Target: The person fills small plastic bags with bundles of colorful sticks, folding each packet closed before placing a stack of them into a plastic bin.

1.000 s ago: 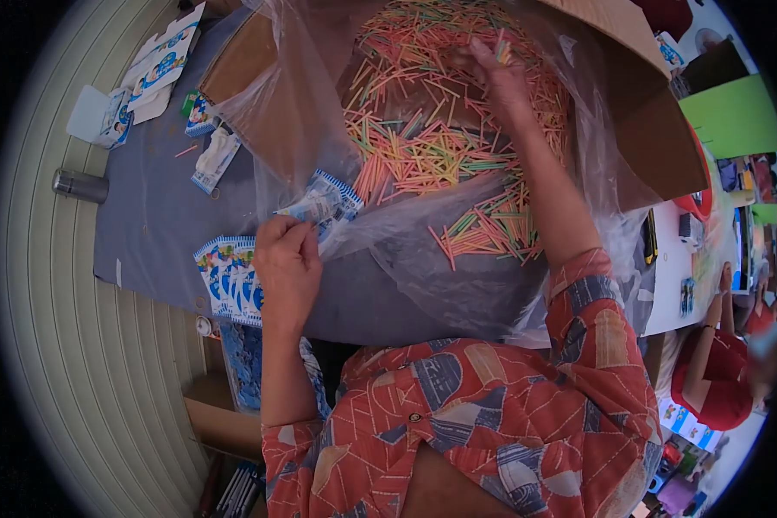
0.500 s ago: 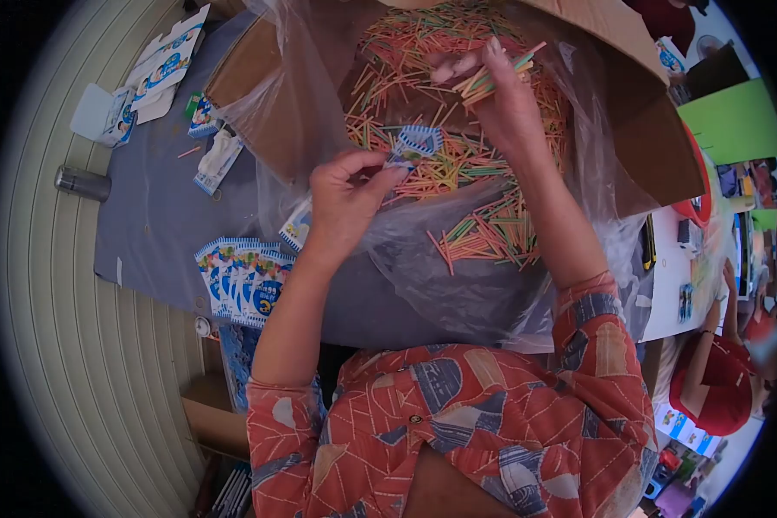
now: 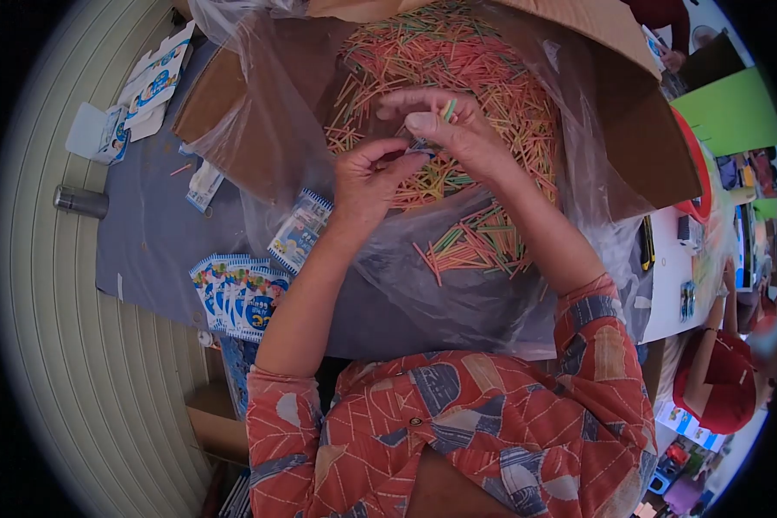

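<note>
On my far left, a fan of printed packets [image 3: 242, 298] lies on the grey table [image 3: 147, 229], long sides running away from me. Next, a single packet [image 3: 300, 233] rests just beside my left forearm, its long axis slanting from near left to far right. My left hand [image 3: 363, 186] has thumb and forefinger pinched on a small packet [image 3: 420, 148]; only a bluish sliver shows at the fingertips, so I can't tell which way it points. Just beyond it, a few coloured sticks [image 3: 449, 110] sit between the thumb and fingers of my right hand [image 3: 462, 134], clamped, their visible ends pointing up and away from me. Loose sticks [image 3: 509, 82] fill the carton [image 3: 647, 138] behind.
</note>
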### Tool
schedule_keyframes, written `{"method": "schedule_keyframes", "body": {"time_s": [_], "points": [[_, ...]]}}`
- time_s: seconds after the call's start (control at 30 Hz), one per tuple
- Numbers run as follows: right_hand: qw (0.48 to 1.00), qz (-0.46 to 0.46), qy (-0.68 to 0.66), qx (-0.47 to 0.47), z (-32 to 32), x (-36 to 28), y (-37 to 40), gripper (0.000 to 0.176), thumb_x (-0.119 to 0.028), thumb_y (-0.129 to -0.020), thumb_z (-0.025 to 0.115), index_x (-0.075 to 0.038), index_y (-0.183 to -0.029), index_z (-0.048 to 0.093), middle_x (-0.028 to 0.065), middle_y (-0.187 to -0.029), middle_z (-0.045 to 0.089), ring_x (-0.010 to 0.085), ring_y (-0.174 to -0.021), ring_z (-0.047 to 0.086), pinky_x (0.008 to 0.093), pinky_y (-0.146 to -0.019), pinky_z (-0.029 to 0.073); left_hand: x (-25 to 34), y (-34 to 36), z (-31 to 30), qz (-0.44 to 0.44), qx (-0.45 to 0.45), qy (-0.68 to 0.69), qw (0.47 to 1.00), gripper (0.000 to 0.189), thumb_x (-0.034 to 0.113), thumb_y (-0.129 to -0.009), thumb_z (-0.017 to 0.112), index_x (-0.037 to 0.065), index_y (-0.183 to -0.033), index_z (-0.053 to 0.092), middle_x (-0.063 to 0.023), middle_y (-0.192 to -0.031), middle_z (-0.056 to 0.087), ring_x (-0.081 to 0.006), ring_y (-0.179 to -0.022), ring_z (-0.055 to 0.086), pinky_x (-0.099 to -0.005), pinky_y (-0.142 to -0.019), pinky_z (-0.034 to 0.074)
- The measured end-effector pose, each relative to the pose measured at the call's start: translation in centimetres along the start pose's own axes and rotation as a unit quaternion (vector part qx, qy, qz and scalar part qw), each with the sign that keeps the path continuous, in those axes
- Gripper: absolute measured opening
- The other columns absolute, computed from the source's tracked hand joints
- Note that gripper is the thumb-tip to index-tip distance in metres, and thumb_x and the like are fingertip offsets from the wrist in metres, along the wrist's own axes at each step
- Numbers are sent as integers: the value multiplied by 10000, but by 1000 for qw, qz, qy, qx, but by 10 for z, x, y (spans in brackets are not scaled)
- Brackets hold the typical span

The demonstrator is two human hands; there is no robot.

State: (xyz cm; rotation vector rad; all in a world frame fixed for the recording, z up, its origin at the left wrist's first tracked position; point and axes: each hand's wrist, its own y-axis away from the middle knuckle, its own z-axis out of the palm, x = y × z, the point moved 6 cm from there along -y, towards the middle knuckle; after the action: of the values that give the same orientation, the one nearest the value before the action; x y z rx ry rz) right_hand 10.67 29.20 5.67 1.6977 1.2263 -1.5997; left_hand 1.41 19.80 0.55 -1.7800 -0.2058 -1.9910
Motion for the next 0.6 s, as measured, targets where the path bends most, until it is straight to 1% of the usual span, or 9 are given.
{"method": "schedule_keyframes", "body": {"time_s": [0.07, 0.2, 0.3, 0.37, 0.4, 0.43, 0.5, 0.53, 0.6], "points": [[990, -54, -107, 71, -6, -10, -2, 412, -343, -977, 537, -28, -1223, 640, 121, -1066, 700, 191, -1074, 629, 350, -957, 470, -7, -3, 4, -37, -6, 83, 996, 253, -12, -808, 760, -35, -1048, 687, -58, -923, 698, -105, -811, 657, -230, -709, 549], [969, -73, -205, 121, -10, -13, -5, 373, -313, -989, 537, -18, -1189, 648, 121, -1060, 703, 187, -1044, 645, 332, -929, 489, -10, -5, 6, -67, -13, 175, 982, 314, -16, -820, 746, -22, -1122, 661, -67, -973, 699, -114, -862, 659, -242, -742, 548], [977, -50, -190, 86, 3, 1, -4, 343, -285, -1014, 507, -9, -1163, 646, 118, -1028, 706, 184, -983, 663, 313, -892, 509, -1, 5, 8, -39, -53, 122, 990, 357, -1, -804, 757, -16, -1143, 645, -73, -996, 700, -133, -883, 663, -274, -781, 549], [975, -42, -213, 52, 29, 2, 4, 327, -266, -1031, 481, -6, -1138, 649, 108, -989, 706, 161, -905, 667, 299, -843, 527, 11, 26, 4, 78, -34, -40, 996, 363, 9, -789, 758, -21, -1129, 633, -108, -986, 700, -166, -897, 669, -299, -808, 536], [954, -14, -298, 41, 44, 1, 8, 307, -249, -1023, 510, 2, -1071, 680, 89, -950, 706, 131, -868, 648, 290, -818, 524, 21, 41, -4, 86, -30, -120, 989, 315, -18, -815, 716, -26, -1118, 630, -82, -983, 693, -143, -904, 651, -279, -814, 520], [954, -16, -298, 38, 45, 0, 7, 307, -249, -1023, 510, 2, -1071, 680, 89, -950, 706, 131, -868, 648, 290, -818, 524, 36, 59, -17, 93, -25, -200, 975, 271, -46, -842, 675, -31, -1108, 626, -56, -979, 687, -119, -911, 632, -258, -819, 504], [991, -53, -109, -56, 50, -6, 2, 279, -227, -1007, 547, 2, -1003, 706, 62, -915, 710, 104, -847, 634, 280, -774, 522, 63, 102, -49, 57, 8, -253, 966, 273, -21, -810, 696, -27, -1072, 619, -173, -961, 662, -232, -849, 665, -320, -721, 506], [999, 28, -26, -27, 36, 6, -11, 247, -200, -988, 579, 0, -967, 723, 33, -891, 711, 69, -853, 625, 266, -757, 512, 71, 127, -69, 42, 35, -282, 958, 286, -16, -800, 699, -20, -1074, 619, -165, -949, 652, -249, -851, 647, -333, -734, 497], [985, 29, 163, 57, -5, 35, -48, 269, -295, -918, 643, -45, -950, 737, 74, -779, 712, 147, -778, 677, 330, -743, 508, 79, 164, -110, 29, 61, -311, 948, 298, -11, -790, 702, -12, -1076, 620, -157, -937, 642, -265, -853, 628, -347, -746, 487]]}}
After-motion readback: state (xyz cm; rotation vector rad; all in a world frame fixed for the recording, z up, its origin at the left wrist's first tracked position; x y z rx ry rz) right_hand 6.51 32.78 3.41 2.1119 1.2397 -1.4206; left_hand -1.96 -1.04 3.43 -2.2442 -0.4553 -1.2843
